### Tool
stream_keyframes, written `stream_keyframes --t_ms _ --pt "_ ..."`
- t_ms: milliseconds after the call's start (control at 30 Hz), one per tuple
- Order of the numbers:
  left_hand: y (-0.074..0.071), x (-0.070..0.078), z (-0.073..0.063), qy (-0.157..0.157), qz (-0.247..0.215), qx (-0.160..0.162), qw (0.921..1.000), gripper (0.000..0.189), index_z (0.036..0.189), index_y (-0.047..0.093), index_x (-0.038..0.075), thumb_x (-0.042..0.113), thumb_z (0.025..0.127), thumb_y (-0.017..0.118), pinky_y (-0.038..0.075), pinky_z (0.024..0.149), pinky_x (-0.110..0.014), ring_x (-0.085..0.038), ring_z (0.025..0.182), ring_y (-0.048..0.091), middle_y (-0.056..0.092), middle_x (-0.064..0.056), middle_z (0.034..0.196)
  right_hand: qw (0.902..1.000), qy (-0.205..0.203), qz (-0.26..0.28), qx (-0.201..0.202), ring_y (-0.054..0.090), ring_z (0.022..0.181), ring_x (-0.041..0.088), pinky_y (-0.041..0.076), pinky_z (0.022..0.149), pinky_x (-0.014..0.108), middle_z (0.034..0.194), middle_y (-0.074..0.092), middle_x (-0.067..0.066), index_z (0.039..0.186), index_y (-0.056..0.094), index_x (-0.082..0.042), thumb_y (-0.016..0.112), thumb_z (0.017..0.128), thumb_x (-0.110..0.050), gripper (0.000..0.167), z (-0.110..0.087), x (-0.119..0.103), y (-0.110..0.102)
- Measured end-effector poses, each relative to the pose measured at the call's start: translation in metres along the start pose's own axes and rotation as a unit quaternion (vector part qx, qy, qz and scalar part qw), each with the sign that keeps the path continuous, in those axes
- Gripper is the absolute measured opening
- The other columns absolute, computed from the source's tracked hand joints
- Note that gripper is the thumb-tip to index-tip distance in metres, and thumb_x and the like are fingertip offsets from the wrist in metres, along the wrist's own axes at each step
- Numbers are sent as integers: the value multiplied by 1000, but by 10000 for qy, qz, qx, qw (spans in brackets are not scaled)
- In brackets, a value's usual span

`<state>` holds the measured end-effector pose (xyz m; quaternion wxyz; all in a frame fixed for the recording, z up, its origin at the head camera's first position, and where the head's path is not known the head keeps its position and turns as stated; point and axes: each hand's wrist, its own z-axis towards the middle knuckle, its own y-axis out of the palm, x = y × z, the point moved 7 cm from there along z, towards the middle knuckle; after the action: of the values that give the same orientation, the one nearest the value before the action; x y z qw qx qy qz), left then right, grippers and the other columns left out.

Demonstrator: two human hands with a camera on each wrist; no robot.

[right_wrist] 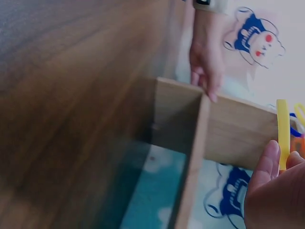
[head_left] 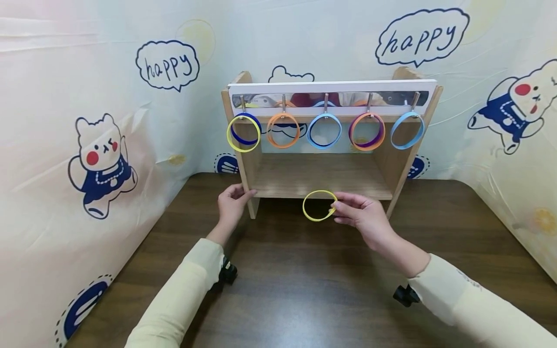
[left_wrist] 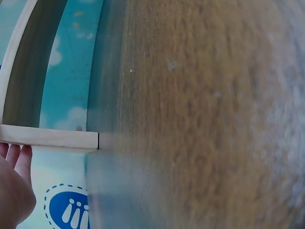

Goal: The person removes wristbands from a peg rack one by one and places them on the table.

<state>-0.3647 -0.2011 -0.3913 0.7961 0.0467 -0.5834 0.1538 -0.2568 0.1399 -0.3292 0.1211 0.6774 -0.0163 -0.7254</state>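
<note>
I count one wooden rack (head_left: 322, 175), five metal pegs (head_left: 326, 100) on it — each bearing at least one hanging ring (head_left: 309, 131) — one yellow ring (head_left: 319, 220) in my right fingers (head_left: 354, 199), one table (head_left: 304, 290), and two "happy" speech bubbles (head_left: 168, 66).

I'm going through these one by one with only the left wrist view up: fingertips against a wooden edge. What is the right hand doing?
Observer: The right hand is pinching a thin yellow ring.
Operator: I see the left hand touching that wooden rack. Does anything hang on it?
Observer: Yes, coloured rings hang from five metal pegs along its upper front.
Operator: What is on the leftmost peg, as the head view shows it?
Observer: A second yellow ring and a dark blue ring.
</note>
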Motion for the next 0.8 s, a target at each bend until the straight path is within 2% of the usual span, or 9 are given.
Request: stream_keyframes --t_ms 67,333,600,800 --pt "1 1 0 29 18 -16 10000 40 105 71 3 29 77 85 53 72 -25 -18 90 64 70 -11 99 10000 43 -45 -28 70 83 17 56 75 34 94 71 3 125 58 10 67 91 -2 37 3 9 4" --pt "0 -1 0 58 48 -20 10000 40 104 72 4 30 76 85 53 73 -26 -19 91 64 70 -10 99 9993 241 -224 -152 70 82 20 57 73 34 92 70 8 125 55 15 67 90 2 39 16 42 27" --pt "3 1 0 150 -42 -21 9999 39 103 72 3 27 76 86 53 71 -25 -19 89 64 70 -12 97 9977 523 -402 -154 70 80 19 57 71 33 91 71 7 121 61 11 68 89 2 34 27 69 46" --pt "1 0 0 66 -3 11 10000 40 104 71 2 27 76 85 54 73 -24 -19 92 64 69 -13 100 9958 768 -405 -302 70 82 22 57 70 33 91 71 11 121 60 12 68 88 2 35 34 92 61"
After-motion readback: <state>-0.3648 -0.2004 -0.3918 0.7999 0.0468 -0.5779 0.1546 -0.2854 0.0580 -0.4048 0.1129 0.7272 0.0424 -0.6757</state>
